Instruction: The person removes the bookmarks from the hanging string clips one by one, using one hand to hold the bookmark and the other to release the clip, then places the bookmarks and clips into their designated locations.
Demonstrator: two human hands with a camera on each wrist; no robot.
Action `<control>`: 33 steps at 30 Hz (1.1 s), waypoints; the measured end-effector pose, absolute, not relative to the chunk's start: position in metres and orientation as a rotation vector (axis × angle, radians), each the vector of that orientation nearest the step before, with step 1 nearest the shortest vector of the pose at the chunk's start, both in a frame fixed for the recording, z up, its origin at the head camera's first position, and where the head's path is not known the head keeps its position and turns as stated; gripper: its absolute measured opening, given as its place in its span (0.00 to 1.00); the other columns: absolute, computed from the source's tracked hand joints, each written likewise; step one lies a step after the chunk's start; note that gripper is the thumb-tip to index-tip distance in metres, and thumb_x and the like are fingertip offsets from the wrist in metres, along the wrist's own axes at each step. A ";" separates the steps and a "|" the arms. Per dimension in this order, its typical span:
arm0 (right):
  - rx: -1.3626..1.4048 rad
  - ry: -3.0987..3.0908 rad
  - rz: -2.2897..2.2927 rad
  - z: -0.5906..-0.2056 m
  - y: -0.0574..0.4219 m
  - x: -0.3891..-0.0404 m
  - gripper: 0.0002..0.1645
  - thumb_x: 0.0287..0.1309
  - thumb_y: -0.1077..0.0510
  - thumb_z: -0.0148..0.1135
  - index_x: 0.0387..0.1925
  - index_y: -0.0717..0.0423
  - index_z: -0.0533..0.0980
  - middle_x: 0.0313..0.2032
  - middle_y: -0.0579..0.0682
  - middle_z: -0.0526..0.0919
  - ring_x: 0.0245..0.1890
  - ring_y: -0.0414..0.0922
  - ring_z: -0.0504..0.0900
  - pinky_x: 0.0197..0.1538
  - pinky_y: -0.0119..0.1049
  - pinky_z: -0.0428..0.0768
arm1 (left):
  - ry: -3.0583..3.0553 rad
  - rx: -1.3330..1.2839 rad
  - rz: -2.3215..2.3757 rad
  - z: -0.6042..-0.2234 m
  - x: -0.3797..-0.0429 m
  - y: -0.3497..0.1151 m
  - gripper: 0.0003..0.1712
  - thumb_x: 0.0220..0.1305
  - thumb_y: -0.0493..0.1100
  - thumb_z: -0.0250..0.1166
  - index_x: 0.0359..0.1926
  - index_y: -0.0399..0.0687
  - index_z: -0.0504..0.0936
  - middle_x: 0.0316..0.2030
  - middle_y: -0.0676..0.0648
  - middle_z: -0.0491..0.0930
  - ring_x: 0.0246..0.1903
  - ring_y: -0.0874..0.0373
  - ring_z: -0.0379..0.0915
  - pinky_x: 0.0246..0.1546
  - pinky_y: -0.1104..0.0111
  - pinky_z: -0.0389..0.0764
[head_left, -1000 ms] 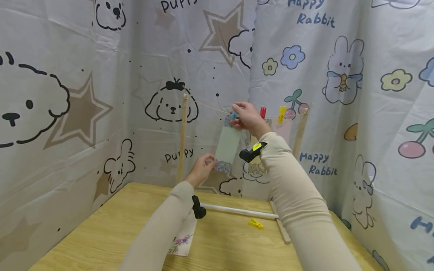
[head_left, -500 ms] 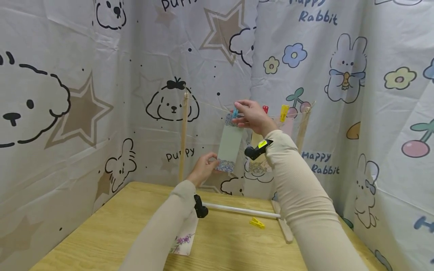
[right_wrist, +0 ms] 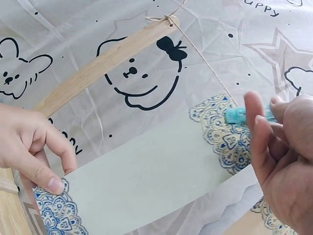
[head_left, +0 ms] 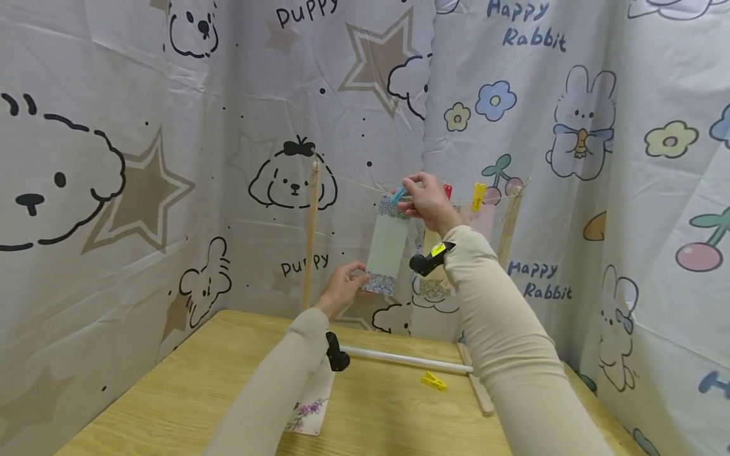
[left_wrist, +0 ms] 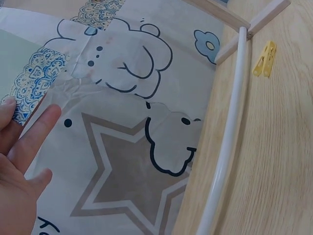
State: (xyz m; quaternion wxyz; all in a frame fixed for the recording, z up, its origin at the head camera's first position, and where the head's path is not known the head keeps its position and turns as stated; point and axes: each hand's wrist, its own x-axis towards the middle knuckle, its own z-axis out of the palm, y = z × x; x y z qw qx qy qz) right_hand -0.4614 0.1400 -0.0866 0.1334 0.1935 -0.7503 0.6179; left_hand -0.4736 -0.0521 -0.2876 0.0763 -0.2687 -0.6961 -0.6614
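Note:
A pale green card [head_left: 387, 244] with blue patterned ends hangs upright at the string [head_left: 356, 183]. My left hand [head_left: 343, 288] pinches its lower left corner between thumb and fingers; the left wrist view shows the thumb on the patterned edge [left_wrist: 36, 81]. Up at the card's top, my right hand [head_left: 426, 199] pinches a light blue clothespin [right_wrist: 237, 116] between thumb and fingers. The clothespin's tip overlaps the card's upper patterned band, close to the string, and it slants in the head view.
Red [head_left: 447, 191] and yellow [head_left: 478, 196] clothespins hold other cards farther right on the string. Wooden posts [head_left: 311, 234] carry the string, with a white rod [head_left: 407, 361] low between them. On the table lie a loose yellow clothespin [head_left: 434, 380] and a flower-printed card [head_left: 310, 408].
The blue clothespin has gone from nearly upright to slanting in my right fingers. My left hand keeps its pinch on the card's lower corner. The whole head view shifts slightly.

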 end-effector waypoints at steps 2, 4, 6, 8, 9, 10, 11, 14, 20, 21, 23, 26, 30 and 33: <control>0.537 -2.136 1.803 -0.090 0.139 -0.463 0.15 0.82 0.54 0.48 0.57 0.61 0.67 0.61 0.70 0.78 0.19 0.34 0.82 0.22 0.23 0.77 | -2.082 -0.807 -1.985 -0.287 -0.472 -0.053 0.11 0.79 0.33 0.56 0.57 0.33 0.77 0.15 0.50 0.68 0.15 0.62 0.74 0.14 0.72 0.61; 0.514 -2.094 1.811 -0.092 0.137 -0.465 0.13 0.82 0.55 0.49 0.56 0.61 0.68 0.60 0.70 0.79 0.19 0.35 0.82 0.22 0.23 0.76 | -2.079 -0.804 -1.977 -0.285 -0.470 -0.054 0.12 0.79 0.32 0.56 0.57 0.32 0.76 0.18 0.49 0.72 0.22 0.58 0.82 0.19 0.72 0.70; 0.488 -2.049 1.827 -0.094 0.135 -0.467 0.12 0.81 0.55 0.49 0.54 0.61 0.68 0.59 0.69 0.80 0.19 0.35 0.82 0.21 0.23 0.76 | -2.072 -0.799 -1.966 -0.284 -0.469 -0.055 0.12 0.78 0.32 0.56 0.58 0.32 0.76 0.22 0.48 0.75 0.27 0.54 0.85 0.29 0.68 0.80; 0.457 -1.997 1.847 -0.096 0.132 -0.469 0.12 0.81 0.56 0.50 0.54 0.60 0.69 0.58 0.67 0.81 0.20 0.35 0.83 0.21 0.23 0.75 | -2.075 -0.798 -1.956 -0.283 -0.469 -0.055 0.12 0.78 0.32 0.56 0.58 0.32 0.76 0.23 0.47 0.77 0.27 0.52 0.84 0.42 0.62 0.83; 0.446 -1.970 1.859 -0.097 0.131 -0.470 0.11 0.81 0.56 0.50 0.53 0.60 0.69 0.57 0.67 0.82 0.20 0.35 0.83 0.21 0.23 0.75 | -2.076 -0.792 -1.948 -0.283 -0.469 -0.056 0.12 0.78 0.32 0.57 0.58 0.32 0.77 0.23 0.46 0.77 0.27 0.52 0.84 0.44 0.59 0.83; 0.436 -1.942 1.878 -0.098 0.130 -0.471 0.11 0.81 0.56 0.51 0.53 0.59 0.69 0.57 0.66 0.82 0.21 0.35 0.83 0.21 0.23 0.75 | -2.075 -0.793 -1.945 -0.282 -0.470 -0.056 0.12 0.78 0.33 0.57 0.57 0.32 0.77 0.23 0.46 0.78 0.26 0.53 0.83 0.45 0.57 0.84; 0.424 -1.915 1.895 -0.099 0.129 -0.471 0.10 0.80 0.56 0.51 0.52 0.59 0.69 0.56 0.65 0.83 0.21 0.35 0.83 0.20 0.22 0.75 | -2.077 -0.797 -1.937 -0.282 -0.470 -0.056 0.12 0.78 0.33 0.57 0.57 0.32 0.77 0.22 0.47 0.78 0.24 0.54 0.82 0.44 0.57 0.83; 0.406 -1.850 1.940 -0.102 0.126 -0.472 0.08 0.80 0.57 0.52 0.51 0.57 0.70 0.56 0.63 0.84 0.21 0.35 0.84 0.20 0.22 0.75 | -2.075 -0.808 -1.935 -0.281 -0.472 -0.056 0.12 0.78 0.32 0.58 0.57 0.31 0.76 0.20 0.49 0.77 0.19 0.59 0.78 0.34 0.65 0.82; 0.393 -1.756 1.983 -0.108 0.124 -0.474 0.05 0.80 0.58 0.52 0.48 0.56 0.71 0.56 0.63 0.83 0.21 0.36 0.84 0.21 0.23 0.75 | -2.102 -0.789 -1.929 -0.283 -0.475 -0.057 0.13 0.78 0.33 0.58 0.58 0.33 0.77 0.13 0.50 0.69 0.09 0.60 0.65 0.11 0.71 0.55; 0.389 -1.741 1.986 -0.109 0.124 -0.475 0.05 0.80 0.58 0.52 0.48 0.56 0.71 0.56 0.63 0.83 0.21 0.36 0.84 0.21 0.23 0.75 | -2.105 -0.783 -1.926 -0.283 -0.475 -0.057 0.13 0.78 0.33 0.58 0.58 0.33 0.77 0.14 0.49 0.71 0.10 0.60 0.66 0.11 0.71 0.55; 0.378 -1.699 1.997 -0.111 0.124 -0.476 0.06 0.80 0.58 0.52 0.48 0.57 0.71 0.55 0.63 0.84 0.20 0.36 0.84 0.22 0.23 0.75 | -2.114 -0.770 -1.915 -0.283 -0.475 -0.057 0.14 0.78 0.34 0.59 0.59 0.34 0.77 0.17 0.49 0.76 0.13 0.60 0.72 0.11 0.70 0.54; 0.370 -1.631 2.025 -0.112 0.124 -0.476 0.07 0.80 0.59 0.53 0.49 0.59 0.72 0.52 0.62 0.86 0.19 0.36 0.83 0.22 0.24 0.75 | -2.120 -0.756 -1.920 -0.283 -0.474 -0.057 0.14 0.78 0.35 0.59 0.60 0.36 0.77 0.21 0.48 0.80 0.17 0.59 0.77 0.11 0.70 0.53; 0.390 -1.550 2.064 -0.110 0.124 -0.475 0.06 0.79 0.59 0.53 0.47 0.59 0.71 0.48 0.61 0.86 0.18 0.35 0.82 0.20 0.23 0.74 | -2.115 -0.769 -1.931 -0.282 -0.474 -0.058 0.13 0.78 0.35 0.58 0.58 0.36 0.77 0.16 0.50 0.73 0.13 0.59 0.71 0.12 0.70 0.53; 0.414 -1.523 2.077 -0.109 0.125 -0.474 0.05 0.80 0.58 0.53 0.45 0.57 0.71 0.51 0.62 0.86 0.18 0.35 0.82 0.20 0.23 0.74 | -2.108 -0.765 -1.919 -0.280 -0.473 -0.058 0.12 0.78 0.36 0.59 0.58 0.36 0.78 0.14 0.50 0.68 0.12 0.59 0.68 0.13 0.69 0.54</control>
